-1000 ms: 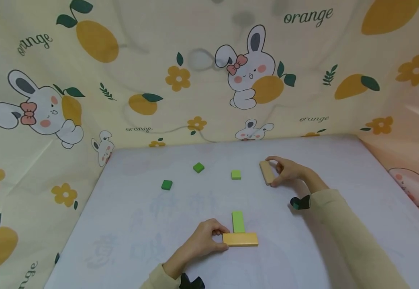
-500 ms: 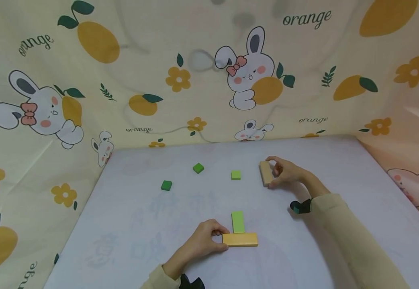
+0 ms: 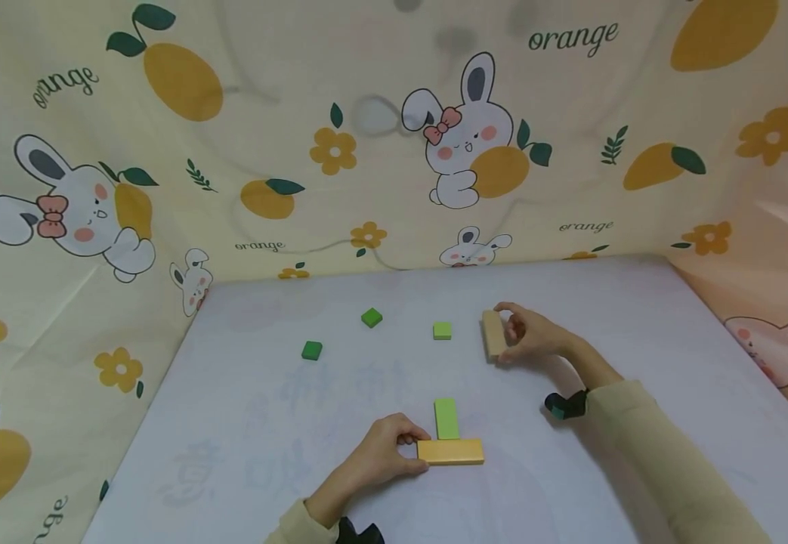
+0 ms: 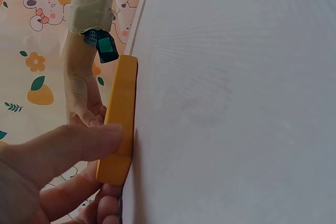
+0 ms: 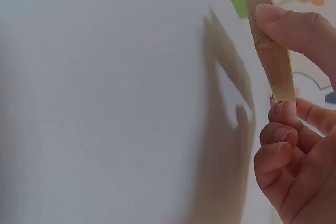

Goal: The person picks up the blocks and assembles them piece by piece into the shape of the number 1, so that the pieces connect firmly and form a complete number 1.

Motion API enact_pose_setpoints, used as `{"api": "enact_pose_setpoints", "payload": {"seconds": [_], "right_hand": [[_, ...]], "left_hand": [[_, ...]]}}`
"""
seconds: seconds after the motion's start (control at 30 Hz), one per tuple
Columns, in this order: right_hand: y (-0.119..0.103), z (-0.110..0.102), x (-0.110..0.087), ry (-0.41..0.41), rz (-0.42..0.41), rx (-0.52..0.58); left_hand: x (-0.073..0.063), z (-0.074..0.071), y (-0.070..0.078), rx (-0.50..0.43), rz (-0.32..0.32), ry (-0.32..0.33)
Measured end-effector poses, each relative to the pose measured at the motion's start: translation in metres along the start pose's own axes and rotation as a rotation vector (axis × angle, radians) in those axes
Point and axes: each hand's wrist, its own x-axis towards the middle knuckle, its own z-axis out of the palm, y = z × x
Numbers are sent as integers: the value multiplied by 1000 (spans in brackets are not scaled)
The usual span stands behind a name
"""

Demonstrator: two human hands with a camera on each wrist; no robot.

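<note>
My left hand (image 3: pixel 385 449) pinches the left end of an orange-yellow wooden block (image 3: pixel 451 452) that lies flat on the table. In the left wrist view the thumb presses the near side of that yellow block (image 4: pixel 121 108). Against its far edge stands the end of a light green block (image 3: pixel 446 418). Farther back, my right hand (image 3: pixel 535 335) grips a plain wood block (image 3: pixel 493 335) by its two ends, thumb at the near one. The right wrist view shows this plain block (image 5: pixel 273 51) apart from its shadow, so it appears raised off the table.
A small light green block (image 3: pixel 442 331) lies left of the plain block. Two darker green pieces, one block (image 3: pixel 372 317) farther back and another block (image 3: pixel 311 350) nearer, lie to the left. A printed cloth (image 3: pixel 339 151) surrounds the white table (image 3: pixel 251 408) behind and at the sides.
My right hand has brought the plain wood block slightly nearer and to the left, and the block's slant has lessened. My left hand and the yellow block stay where they were.
</note>
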Motion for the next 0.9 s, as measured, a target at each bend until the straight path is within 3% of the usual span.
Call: {"api": "enact_pose_setpoints", "payload": {"seconds": [0.9], "right_hand": [[-24,42,-11,48,-69,95]], "left_hand": [[-1,-1,2,8,6,4]]}}
